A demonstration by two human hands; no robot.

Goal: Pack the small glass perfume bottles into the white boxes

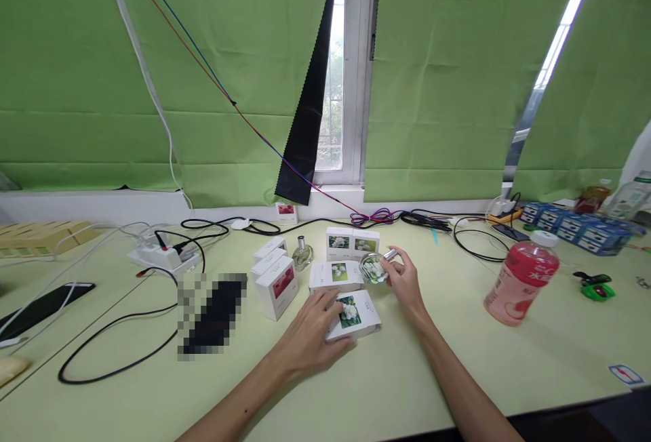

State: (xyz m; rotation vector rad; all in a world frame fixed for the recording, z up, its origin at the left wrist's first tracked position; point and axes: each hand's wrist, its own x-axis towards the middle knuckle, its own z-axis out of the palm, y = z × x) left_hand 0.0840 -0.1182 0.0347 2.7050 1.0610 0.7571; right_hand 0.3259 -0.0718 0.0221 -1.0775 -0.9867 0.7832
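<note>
My left hand grips the near left side of a white perfume box with a white-flower picture, lying on the table. Its fingers lie over the top and the thumb is along the front edge. My right hand pinches the silver cap end of a round glass perfume bottle. The bottle is tilted, its body pointing left. Behind the held box lies another white box, and two upright boxes with flower pictures stand behind that. A second perfume bottle stands upright left of them.
White boxes with red pictures stand in a row at left, near a pixelated dark patch. A power strip and black cables lie farther left. To the right stands a pink drink bottle; blue boxes and green scissors-like item lie beyond.
</note>
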